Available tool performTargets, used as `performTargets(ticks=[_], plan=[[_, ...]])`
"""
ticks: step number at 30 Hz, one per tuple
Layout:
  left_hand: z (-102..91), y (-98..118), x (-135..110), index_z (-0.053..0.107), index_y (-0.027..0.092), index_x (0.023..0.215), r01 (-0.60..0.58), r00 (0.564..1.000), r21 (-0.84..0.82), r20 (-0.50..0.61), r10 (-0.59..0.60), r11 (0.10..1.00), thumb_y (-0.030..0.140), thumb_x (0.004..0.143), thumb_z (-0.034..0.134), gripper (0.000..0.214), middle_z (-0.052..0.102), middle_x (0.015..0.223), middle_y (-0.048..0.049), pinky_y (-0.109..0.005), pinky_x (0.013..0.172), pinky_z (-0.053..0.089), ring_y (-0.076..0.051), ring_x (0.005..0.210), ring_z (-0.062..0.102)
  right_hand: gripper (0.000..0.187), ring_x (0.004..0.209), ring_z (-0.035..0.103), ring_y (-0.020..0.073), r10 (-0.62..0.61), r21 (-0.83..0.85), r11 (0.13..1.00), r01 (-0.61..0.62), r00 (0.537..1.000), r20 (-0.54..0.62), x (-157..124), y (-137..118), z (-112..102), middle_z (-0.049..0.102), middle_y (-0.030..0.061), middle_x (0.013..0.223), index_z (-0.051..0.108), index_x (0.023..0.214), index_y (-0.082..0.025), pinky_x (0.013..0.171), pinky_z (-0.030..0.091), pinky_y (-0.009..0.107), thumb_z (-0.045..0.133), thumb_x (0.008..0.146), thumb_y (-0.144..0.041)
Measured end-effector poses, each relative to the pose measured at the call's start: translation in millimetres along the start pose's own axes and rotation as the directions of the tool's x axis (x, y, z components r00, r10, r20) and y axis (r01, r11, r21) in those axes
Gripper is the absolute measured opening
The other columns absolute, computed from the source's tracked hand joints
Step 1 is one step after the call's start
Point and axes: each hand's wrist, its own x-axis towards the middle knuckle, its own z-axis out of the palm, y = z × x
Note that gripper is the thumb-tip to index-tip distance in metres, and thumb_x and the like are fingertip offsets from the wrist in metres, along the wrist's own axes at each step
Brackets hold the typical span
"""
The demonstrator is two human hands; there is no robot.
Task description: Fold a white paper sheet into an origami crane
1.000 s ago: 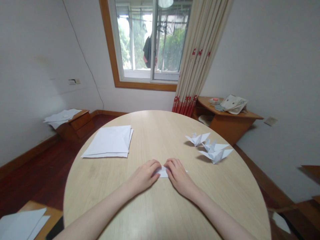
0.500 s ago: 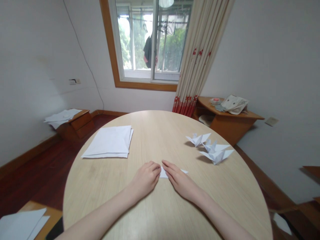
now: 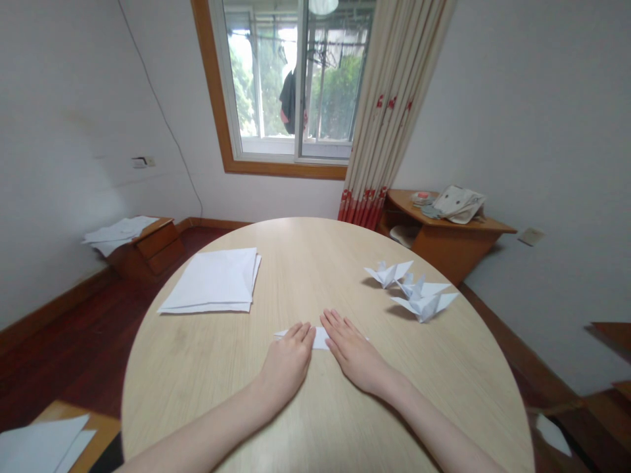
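A small folded white paper [image 3: 320,337] lies flat on the round wooden table [image 3: 315,407] in front of me. My left hand [image 3: 287,360] rests flat on its left part with the fingers stretched out. My right hand [image 3: 351,351] presses flat on its right part, fingers straight and together. Most of the paper is hidden under both palms; only a strip between the hands and small corners at either side show.
A stack of white sheets [image 3: 211,281] lies at the table's left. Three folded paper cranes [image 3: 411,290] sit at the right. A low cabinet [image 3: 142,244] with papers stands by the left wall, a wooden side table [image 3: 446,233] by the curtain.
Both hands went from curled fingertips pinching the paper to lying flat on it. A corner of the paper now shows left of my left hand.
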Motion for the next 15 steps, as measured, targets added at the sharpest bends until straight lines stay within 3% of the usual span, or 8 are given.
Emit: performTargets(ticks=[6,15], plan=[[16.7,-6,-1,0.049,0.013,0.130,-0.022,0.999,-0.010,-0.045,0.022,1.000,0.005,0.090,0.037,0.043,0.052,0.136,-0.0174,-0.043,0.101,0.046,-0.026,0.130,0.045,0.050,0.142,0.021,0.0217,-0.006,-0.024,1.000,0.006,1.000,-0.015,0,2,1,0.027,0.0119,0.153,0.027,0.148,-0.019,0.115,0.023,0.050,0.029,0.100,-0.031],[-3.1,-9,6,0.059,0.015,0.123,0.034,0.999,-0.124,-0.024,-0.038,0.992,0.022,0.096,0.043,0.033,0.048,0.140,-0.0152,-0.043,0.105,0.041,-0.026,0.132,0.042,0.049,0.143,0.018,0.0241,0.002,-0.051,0.999,0.000,0.999,0.038,-2,-5,-11,0.027,0.0114,0.153,0.033,0.146,-0.017,0.115,0.020,0.054,0.031,0.099,-0.028]])
